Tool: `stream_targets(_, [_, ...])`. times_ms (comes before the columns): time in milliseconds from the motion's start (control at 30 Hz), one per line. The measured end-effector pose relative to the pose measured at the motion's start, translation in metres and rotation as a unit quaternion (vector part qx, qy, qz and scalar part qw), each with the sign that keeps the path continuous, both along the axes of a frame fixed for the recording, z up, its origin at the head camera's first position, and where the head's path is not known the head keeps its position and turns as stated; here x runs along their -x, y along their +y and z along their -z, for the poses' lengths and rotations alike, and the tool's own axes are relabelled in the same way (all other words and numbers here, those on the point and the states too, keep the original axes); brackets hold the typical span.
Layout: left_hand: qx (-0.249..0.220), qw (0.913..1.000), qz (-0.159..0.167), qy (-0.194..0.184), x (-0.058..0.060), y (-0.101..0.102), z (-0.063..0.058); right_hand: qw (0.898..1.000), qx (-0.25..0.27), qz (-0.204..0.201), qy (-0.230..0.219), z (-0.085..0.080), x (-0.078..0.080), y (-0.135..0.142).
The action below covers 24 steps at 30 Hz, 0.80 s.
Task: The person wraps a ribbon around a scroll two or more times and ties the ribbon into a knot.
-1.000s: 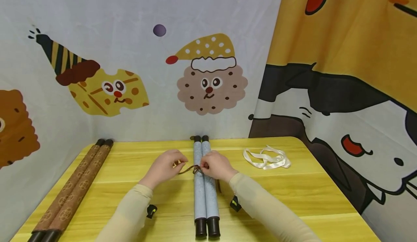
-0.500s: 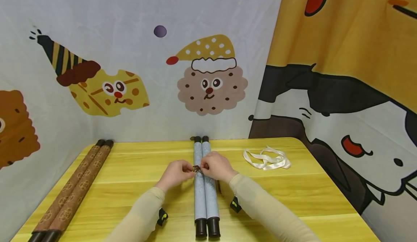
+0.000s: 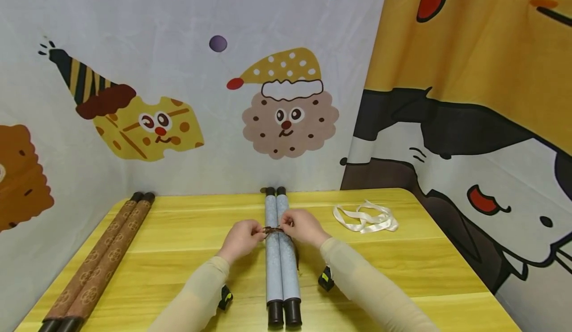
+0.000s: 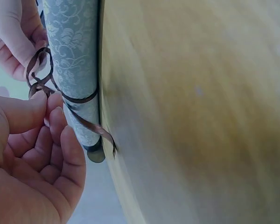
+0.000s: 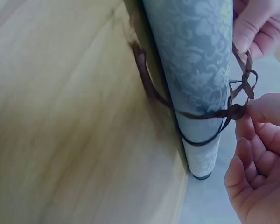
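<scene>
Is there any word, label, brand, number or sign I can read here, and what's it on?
No readable text anywhere.
Blue scroll and brown scroll: patterns only.
Wall cloth: cartoon drawings, no lettering.
Black devices by the wrists: yellow-green patches, too small to tell whether anything is written.

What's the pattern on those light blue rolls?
Pale flowers and curling vines, seen best on the blue roll in the right wrist view.
</scene>
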State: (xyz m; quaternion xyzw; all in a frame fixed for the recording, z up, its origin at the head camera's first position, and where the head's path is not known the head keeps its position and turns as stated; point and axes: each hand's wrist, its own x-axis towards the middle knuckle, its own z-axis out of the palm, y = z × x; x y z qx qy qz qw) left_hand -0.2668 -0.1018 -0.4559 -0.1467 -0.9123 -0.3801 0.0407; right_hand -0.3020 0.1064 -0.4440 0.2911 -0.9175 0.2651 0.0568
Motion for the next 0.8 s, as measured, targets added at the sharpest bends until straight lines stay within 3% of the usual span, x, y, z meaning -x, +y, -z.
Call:
stream_targets(267, [0.031,0.9991,-0.006,0.027,-0.001,-0.001,0.002,0.999,0.022,0.022,-0.005,0.004,-0.001,0.013])
stream_targets(600, [0.047,0.9988,-0.010,0.002,0.001,-0.010,0.003,0.997,0.000,0.075,-0.020,0.007,-0.002,0.029])
stream_targets(800, [0.043,0.9989,0.006,-0.014,0.000,-0.014,-0.001,0.996,-0.016,0.088,-0.021,0.010,-0.002,0.036])
